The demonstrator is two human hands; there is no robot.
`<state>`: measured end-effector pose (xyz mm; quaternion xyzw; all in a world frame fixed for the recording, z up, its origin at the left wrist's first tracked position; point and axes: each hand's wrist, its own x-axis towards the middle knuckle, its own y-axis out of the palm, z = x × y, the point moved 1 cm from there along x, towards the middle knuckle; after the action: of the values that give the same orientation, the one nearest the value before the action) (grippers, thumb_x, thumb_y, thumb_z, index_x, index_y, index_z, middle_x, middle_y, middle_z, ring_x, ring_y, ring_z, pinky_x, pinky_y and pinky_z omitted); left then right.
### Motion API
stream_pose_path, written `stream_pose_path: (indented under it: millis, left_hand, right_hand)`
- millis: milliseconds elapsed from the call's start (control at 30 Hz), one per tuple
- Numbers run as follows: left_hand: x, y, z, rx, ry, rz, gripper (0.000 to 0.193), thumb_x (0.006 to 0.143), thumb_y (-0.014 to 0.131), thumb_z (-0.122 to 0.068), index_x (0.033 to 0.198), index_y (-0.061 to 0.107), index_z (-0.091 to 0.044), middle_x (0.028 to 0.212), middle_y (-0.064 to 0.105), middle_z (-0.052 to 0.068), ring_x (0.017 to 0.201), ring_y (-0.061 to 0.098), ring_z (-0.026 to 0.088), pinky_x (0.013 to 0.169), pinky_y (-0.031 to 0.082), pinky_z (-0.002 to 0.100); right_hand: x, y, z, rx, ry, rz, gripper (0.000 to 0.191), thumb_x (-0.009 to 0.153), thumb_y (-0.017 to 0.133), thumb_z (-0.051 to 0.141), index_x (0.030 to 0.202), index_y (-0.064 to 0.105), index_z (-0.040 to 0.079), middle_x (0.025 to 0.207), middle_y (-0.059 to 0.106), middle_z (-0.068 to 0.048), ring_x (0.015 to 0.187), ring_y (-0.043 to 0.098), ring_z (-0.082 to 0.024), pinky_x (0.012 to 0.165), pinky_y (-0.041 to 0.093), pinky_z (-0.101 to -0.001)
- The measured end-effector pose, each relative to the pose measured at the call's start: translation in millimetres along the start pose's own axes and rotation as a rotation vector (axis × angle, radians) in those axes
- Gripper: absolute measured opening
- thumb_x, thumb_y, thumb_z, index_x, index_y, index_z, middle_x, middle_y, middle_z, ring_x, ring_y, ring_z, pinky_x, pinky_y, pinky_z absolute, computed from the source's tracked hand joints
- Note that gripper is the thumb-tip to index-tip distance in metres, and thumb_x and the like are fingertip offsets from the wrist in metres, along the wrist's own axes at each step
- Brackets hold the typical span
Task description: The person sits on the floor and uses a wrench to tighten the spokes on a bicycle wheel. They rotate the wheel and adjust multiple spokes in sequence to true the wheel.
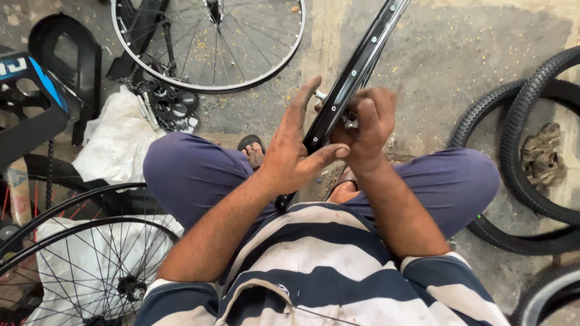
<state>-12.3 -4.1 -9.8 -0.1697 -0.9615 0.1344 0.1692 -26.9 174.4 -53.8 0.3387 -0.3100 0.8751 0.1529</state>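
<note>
head view: a person sits on a concrete floor (459,54) with knees spread, in purple trousers and a striped shirt. a black bicycle rim (356,66) runs slantwise from the lap, near centre, up to the far right of centre, passing between both hands. the left hand (290,151) lies open against the rim's left side, fingers stretched far along it, thumb crossing under the rim toward the other hand. the right hand (368,130) is curled shut on the rim's right edge, its fingers also pinching a small silvery part (350,122) right at the rim; what that part is cannot be told. the two hands are close together, thumb tip touching the right hand.

a spoked wheel (208,45) lies on the floor at the far side, left of the rim. just near of it sits a black cog cluster (169,102) beside a white sack (118,139). another spoked wheel (78,259) lies near left. knobby black tyres (519,157) are stacked at the right, with a crumpled rag (541,154) inside them. a sandalled foot (252,151) shows between the knees.
</note>
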Motion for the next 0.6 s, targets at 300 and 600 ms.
stream_pose_path:
  millis: [300,600]
  left_hand:
    - [-1.9,-2.3,-0.7,0.001,0.031,0.012,0.105,0.095,0.083,-0.042,0.168,0.017,-0.005,0.165,0.036,0.024,0.157,0.038,0.039,0.133,0.033,0.048]
    - [0.0,-1.6,-3.5,0.035,0.018,-0.021,0.103,0.094,0.081,-0.045,0.166,0.020,-0.004,0.162,0.038,0.023,0.153,0.041,0.037,0.133,0.034,0.047]
  right_hand:
    - [7.6,-16.8,-20.5,1.142,0.685,0.453,0.038,0.100,0.064,0.009,0.138,0.061,0.002,0.136,0.069,-0.004,0.125,0.064,-0.017,0.113,0.050,-0.0314]
    - [32.2,-12.4,19.7,-0.134,-0.116,0.062,0.035,0.075,0.091,0.013,0.089,0.060,0.003,0.083,0.062,-0.012,0.082,0.059,-0.033,0.078,0.045,-0.0475]
